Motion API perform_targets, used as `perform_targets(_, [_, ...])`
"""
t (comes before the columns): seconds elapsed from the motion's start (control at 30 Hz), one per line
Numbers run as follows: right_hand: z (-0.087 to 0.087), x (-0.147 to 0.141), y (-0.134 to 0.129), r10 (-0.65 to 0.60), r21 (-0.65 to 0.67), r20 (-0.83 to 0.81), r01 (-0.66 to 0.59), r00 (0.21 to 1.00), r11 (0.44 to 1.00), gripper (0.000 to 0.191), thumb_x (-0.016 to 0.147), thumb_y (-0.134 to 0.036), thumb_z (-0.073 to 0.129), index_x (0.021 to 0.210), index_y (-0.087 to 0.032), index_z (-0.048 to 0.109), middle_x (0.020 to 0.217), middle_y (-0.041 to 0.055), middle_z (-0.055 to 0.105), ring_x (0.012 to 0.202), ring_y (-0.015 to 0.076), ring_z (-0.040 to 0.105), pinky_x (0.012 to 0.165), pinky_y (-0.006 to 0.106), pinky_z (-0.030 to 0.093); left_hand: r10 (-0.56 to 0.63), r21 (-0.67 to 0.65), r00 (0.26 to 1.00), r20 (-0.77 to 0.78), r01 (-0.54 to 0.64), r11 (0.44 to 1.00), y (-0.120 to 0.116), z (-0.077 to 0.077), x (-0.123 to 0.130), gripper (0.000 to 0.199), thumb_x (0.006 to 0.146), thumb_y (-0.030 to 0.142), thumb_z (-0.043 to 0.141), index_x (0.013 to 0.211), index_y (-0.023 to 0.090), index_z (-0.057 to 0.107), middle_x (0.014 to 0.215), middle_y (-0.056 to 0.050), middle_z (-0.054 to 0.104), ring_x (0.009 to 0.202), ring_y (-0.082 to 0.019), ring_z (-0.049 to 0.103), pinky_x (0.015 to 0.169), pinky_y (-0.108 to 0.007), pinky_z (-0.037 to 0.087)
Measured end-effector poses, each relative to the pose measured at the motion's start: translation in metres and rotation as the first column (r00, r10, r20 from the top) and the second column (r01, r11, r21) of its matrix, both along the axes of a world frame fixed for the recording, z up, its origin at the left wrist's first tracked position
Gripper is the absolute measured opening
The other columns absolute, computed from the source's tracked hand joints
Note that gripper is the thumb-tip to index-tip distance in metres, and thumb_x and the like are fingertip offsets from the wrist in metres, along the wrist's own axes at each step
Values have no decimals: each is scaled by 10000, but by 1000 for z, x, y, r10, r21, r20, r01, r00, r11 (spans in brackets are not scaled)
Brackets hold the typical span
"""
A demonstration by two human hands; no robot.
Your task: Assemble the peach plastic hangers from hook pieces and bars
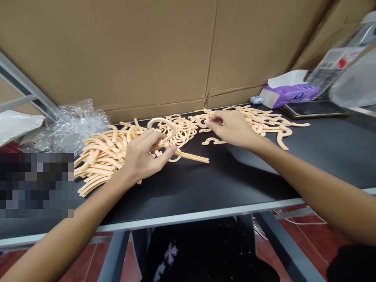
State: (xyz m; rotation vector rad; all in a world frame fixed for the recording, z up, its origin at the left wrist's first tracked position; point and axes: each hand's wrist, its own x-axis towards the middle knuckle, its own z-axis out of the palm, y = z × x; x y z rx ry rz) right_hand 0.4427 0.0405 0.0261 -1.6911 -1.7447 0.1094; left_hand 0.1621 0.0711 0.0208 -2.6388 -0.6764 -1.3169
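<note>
Plastic strip (pixel 194 157), thumb-pinched in the left hand (pixel 143 154) over the black tabletop (pixel 188 192), looks light, stiff, kinda slick, so grab mid-length; can't tell if the right hand (pixel 233 125), fingertips bunched, pinches anything.

A black surface (pixel 199 188) is running along a cardboard wall, a pale metal strip (pixel 188 218) edging its front. On it, a heap of long, curved peach-colored pieces (pixel 101 160) is spreading at the left, with crumpled clear plastic (pixel 78 123) sitting behind. Looped pieces (pixel 183 133) are piling up near the middle, and wavy, hook-ended pieces (pixel 264 118) are lying loosely farther right. Over in the right back area, a purple tissue pack (pixel 293 94) is resting just beside a dark-screened phone (pixel 317 109).
</note>
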Motion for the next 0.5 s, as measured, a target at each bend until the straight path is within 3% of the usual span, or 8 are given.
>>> perform_targets(0.1, [1,-3,-1,142,59,-326,-130,935,990,91,901,-238,624,923,-174,684,799,57,734,685,174,656,663,321,504,105,-37,994,17,-104,994,8,3,-3,356,898,380,662,664,222,446,569,50,425,535,-122,415,541,-283,331])
perform_targets(0.2, [-2,-9,-2,272,44,-492,-289,827,956,143,905,-208,629,1029,-159,680,772,47,721,624,154,666,633,307,532,195,-112,979,60,-188,976,18,4,-8,298,884,345,628,706,235,416,570,54,431,506,-122,399,524,-288,310])
perform_targets(0.33, [-4,-16,-5,292,-29,-520,-359,803,933,125,901,-190,619,1007,-162,677,786,51,714,652,158,674,640,302,533,271,-267,962,13,-258,928,23,4,-10,138,819,271,606,799,244,473,545,69,467,453,-122,414,514,-285,301])
perform_targets(0.43, [-3,-19,-8,280,-68,-423,-338,862,939,115,882,-187,618,964,-164,696,805,42,695,675,141,618,640,284,470,325,-343,941,-95,-337,877,16,8,-8,126,814,306,607,784,232,510,553,55,501,493,-133,479,545,-275,325])
perform_targets(0.5, [-3,-19,-11,287,-84,-320,-329,903,941,134,891,-271,638,915,-170,723,813,38,687,701,146,588,654,291,426,348,-355,928,-133,-372,858,10,12,-6,203,816,374,636,736,222,528,563,39,532,528,-141,513,561,-274,339])
